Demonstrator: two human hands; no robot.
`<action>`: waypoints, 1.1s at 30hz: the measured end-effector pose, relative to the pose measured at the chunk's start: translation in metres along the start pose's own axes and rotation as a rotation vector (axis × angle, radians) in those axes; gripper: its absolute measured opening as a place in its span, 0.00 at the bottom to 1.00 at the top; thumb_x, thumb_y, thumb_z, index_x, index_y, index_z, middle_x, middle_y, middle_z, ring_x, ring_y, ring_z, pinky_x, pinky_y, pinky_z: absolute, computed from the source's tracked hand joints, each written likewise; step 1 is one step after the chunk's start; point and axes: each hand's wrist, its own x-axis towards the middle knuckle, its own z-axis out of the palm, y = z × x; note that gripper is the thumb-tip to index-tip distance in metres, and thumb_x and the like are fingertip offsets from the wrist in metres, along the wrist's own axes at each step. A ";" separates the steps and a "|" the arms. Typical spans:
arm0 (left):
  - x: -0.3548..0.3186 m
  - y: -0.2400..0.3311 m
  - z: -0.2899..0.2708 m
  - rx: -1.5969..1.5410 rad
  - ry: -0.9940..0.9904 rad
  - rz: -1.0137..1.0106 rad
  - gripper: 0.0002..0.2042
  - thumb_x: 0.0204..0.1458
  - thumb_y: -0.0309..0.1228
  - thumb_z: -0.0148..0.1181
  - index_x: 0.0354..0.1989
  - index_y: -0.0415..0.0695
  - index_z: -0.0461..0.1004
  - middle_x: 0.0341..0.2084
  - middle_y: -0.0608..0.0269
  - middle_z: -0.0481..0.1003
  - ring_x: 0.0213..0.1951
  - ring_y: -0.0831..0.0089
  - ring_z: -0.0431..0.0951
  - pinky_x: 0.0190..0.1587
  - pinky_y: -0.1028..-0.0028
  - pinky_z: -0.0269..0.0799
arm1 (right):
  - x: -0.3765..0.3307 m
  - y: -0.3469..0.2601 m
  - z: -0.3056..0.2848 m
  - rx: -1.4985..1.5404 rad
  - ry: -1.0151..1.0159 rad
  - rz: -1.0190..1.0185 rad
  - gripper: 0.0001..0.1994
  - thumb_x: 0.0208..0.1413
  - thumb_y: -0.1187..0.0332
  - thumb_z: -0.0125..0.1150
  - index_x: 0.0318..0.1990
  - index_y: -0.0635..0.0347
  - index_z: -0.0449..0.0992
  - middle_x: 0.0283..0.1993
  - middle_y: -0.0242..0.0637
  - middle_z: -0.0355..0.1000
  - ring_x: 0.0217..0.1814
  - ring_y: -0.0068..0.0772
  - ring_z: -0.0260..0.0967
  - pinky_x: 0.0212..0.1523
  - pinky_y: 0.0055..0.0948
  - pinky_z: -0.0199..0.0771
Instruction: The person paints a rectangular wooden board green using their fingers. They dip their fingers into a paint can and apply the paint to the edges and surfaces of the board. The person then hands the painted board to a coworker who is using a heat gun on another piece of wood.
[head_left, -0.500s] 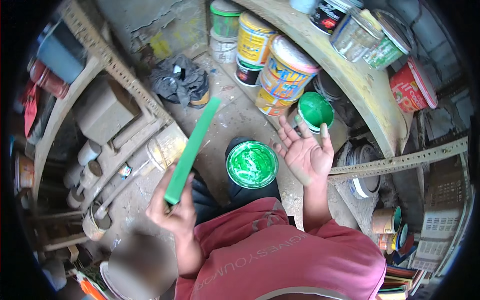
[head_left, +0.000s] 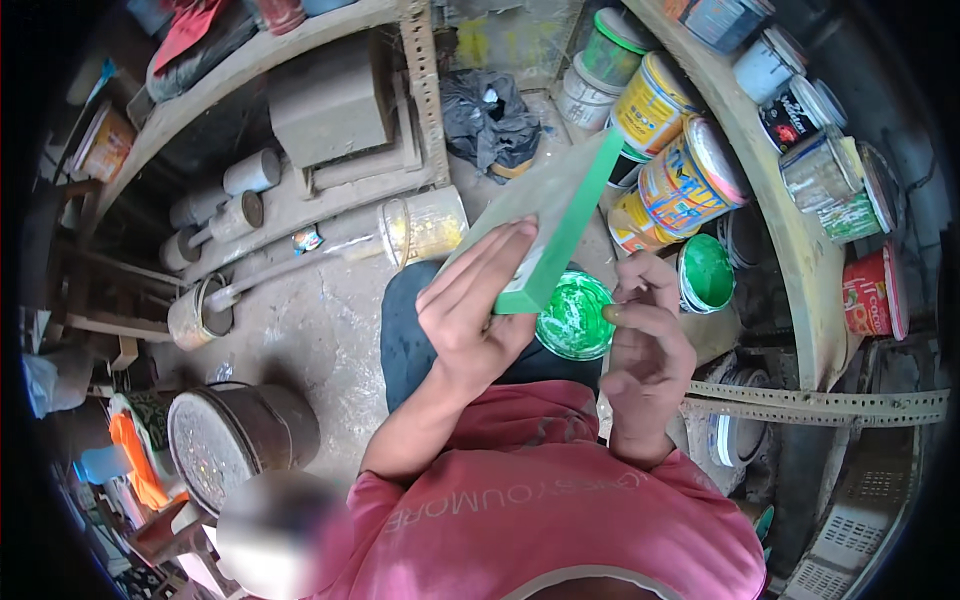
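Note:
My left hand point(head_left: 470, 315) grips a flat rectangular slab point(head_left: 575, 220) by its lower end. Its long narrow edge is bright green, and the broad face under my fingers is pale grey. What the slab is made of I cannot tell. Below it, by my knees, a round tub point(head_left: 580, 320) holds wet green paint streaked with white, partly hidden by the slab. Just right of that tub is my right hand point(head_left: 650, 350), empty, its fingers bent and apart, with paint marks on the fingertips.
A second bucket point(head_left: 708, 275) with green paint inside stands to the right. Stacked paint buckets point(head_left: 690, 180) line the foot of a curved-looking shelf point(head_left: 790, 250). At left are a large lidded bucket point(head_left: 240, 435), a yellow-stained bucket point(head_left: 425, 225) lying over, and a dark bag point(head_left: 490, 120) farther back.
The view has swung left. My left hand has turned the slab from edge-on so a broad face shows. My right hand has gone from spread palm-up to bent fingers nearer the tub.

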 end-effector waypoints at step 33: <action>-0.015 0.008 -0.022 0.154 0.037 -0.081 0.13 0.44 0.18 0.60 0.40 0.28 0.76 0.35 0.45 0.79 0.37 0.57 0.82 0.45 0.67 0.76 | -0.014 0.071 -0.113 -0.433 0.457 0.197 0.10 0.44 0.75 0.69 0.34 0.67 0.76 0.48 0.43 0.70 0.45 0.31 0.66 0.50 0.29 0.64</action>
